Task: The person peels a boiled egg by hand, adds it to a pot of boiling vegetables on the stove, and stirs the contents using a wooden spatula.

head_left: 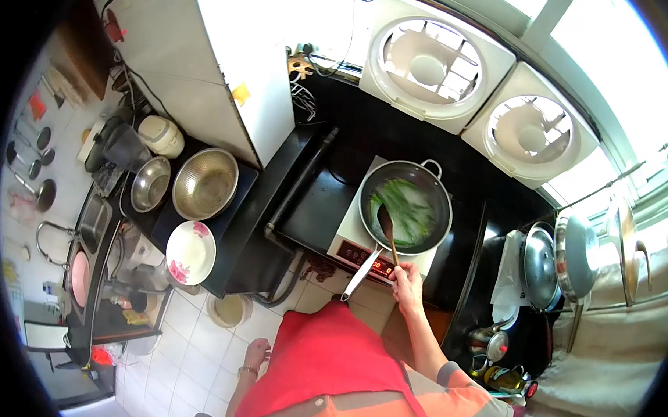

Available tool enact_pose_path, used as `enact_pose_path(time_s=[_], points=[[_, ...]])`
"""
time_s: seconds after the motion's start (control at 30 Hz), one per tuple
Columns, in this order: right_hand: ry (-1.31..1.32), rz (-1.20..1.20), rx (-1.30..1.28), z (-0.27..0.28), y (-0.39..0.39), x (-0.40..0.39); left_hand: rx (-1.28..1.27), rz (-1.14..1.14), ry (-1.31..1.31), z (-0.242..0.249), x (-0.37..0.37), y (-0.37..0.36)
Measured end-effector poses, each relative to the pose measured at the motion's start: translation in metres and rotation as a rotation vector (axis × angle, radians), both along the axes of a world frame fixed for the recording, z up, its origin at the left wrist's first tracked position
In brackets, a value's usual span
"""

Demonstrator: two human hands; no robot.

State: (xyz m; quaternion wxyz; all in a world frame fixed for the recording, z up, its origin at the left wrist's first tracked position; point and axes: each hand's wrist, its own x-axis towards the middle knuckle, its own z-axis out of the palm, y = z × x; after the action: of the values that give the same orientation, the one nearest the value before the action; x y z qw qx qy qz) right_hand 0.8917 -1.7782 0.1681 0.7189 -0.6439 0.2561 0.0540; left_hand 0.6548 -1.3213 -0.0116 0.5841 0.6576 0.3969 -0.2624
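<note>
My right hand is closed around the handle of a brown wooden spatula. The spatula's dark head leans into a frying pan, among long green leafy vegetables in a little cloudy liquid. The pan sits on a white induction cooker with red lit digits on its front panel. Its long handle points toward the red apron. Down at the left of the apron hangs my left hand, fingers curled, with nothing visible in them and a bracelet at the wrist.
On the left counter are a flowered plate, a metal colander and a steel bowl. A bucket stands on the tiled floor. Two fans line the window. A kettle and hanging pans are at the right.
</note>
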Motion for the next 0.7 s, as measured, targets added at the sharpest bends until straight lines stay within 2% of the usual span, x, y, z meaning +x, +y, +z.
enact_pose_path(time_s=[0.2, 0.47, 0.7], points=[[-0.031, 0.007, -0.029, -0.006, 0.000, -0.001, 0.004, 0.027, 0.025, -0.015, -0.003, 0.002], [-0.065, 0.048, -0.073, -0.009, -0.002, 0.005, 0.004, 0.054, 0.032, 0.012, -0.009, -0.004], [-0.075, 0.060, -0.083, -0.001, 0.010, 0.011, 0.045, 0.037, 0.038, 0.013, -0.017, -0.003]])
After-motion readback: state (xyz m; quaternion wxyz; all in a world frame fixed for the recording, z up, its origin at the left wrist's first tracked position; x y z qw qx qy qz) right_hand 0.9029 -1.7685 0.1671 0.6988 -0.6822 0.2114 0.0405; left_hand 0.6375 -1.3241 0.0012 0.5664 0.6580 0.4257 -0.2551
